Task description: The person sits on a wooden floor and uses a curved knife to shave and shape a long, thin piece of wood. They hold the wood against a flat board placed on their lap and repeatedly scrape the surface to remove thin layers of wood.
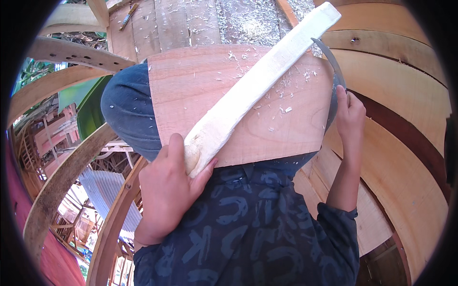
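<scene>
A long pale piece of wood (260, 83) lies slantwise over a flat reddish board (291, 126) that rests across my lap. My left hand (167, 188) is wrapped around the near, rougher end of this piece. At the right, my right hand (349, 112) grips a curved knife (336, 64) like a sickle; its handle is mostly hidden in the fist. The blade arches up and leftward, its tip at the right edge of the pale wood near the far end. Whether the tip touches the wood I cannot tell. Small wood shavings (286, 110) are scattered on the board.
More shavings (253, 26) cover the plank floor (164, 28) ahead. Curved planks (391, 157) rise along my right side. Bent wooden ribs (67, 178) stand on the left, with gaps between them. A small pen-like stick (128, 16) lies at the far left.
</scene>
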{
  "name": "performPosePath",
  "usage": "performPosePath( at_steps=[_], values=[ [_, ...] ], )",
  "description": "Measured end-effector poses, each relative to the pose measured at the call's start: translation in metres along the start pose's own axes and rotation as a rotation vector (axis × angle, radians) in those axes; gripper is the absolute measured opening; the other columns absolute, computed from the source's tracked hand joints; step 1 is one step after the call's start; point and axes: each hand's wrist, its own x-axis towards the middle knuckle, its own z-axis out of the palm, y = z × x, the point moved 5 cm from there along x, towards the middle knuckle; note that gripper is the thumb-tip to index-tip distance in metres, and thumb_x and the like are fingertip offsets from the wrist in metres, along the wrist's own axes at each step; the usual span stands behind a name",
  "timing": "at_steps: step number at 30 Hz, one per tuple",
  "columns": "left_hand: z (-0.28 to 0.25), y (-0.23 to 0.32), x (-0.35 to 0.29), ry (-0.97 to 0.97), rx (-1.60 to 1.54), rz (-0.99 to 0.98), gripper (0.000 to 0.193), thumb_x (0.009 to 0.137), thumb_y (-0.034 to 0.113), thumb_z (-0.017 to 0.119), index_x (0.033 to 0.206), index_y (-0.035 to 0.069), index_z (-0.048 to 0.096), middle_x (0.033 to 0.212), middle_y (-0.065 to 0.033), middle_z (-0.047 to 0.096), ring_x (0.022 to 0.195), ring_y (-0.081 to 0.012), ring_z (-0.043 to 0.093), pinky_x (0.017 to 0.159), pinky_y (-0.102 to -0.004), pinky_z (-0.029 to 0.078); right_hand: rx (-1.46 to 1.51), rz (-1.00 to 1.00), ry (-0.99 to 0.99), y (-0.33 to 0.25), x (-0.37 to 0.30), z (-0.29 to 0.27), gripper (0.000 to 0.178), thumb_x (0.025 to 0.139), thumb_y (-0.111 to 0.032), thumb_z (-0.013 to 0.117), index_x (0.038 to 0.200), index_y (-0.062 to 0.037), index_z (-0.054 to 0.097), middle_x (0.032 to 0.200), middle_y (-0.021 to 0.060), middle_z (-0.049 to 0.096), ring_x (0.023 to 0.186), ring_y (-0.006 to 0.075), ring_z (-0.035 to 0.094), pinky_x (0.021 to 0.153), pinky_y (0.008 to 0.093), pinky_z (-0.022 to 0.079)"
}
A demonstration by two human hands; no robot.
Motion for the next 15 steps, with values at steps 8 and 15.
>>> performPosePath(
  at_steps=[8,15],
  values=[
    [0.0,0.0,0.002,-0.027,-0.018,-0.001,0.049,0.081,0.042,0.071,0.096,0.003,0.047,0.079,-0.0184,0.061,0.069,-0.0386,0.063,0.057,-0.0448,0.048,0.058,-0.194,-0.327,-0.071,-0.06,0.024,0.043,0.089,-0.033,0.066,0.067,0.0011,0.054,0.051,0.0184,0.048,0.047,0.0369,0.052,0.046,0.0405,0.04],
    [0.001,0.001,0.002,-0.018,0.022,-0.008,0.049,0.08,0.042,0.072,0.096,0.003,0.047,0.078,-0.0182,0.059,0.068,-0.0388,0.062,0.055,-0.0447,0.047,-0.032,-0.28,-0.319,-0.067,-0.049,0.028,0.043,0.087,-0.037,0.068,0.067,-0.0012,0.055,0.053,0.0184,0.051,0.05,0.0368,0.056,0.046,0.0407,0.043]
  ],
)
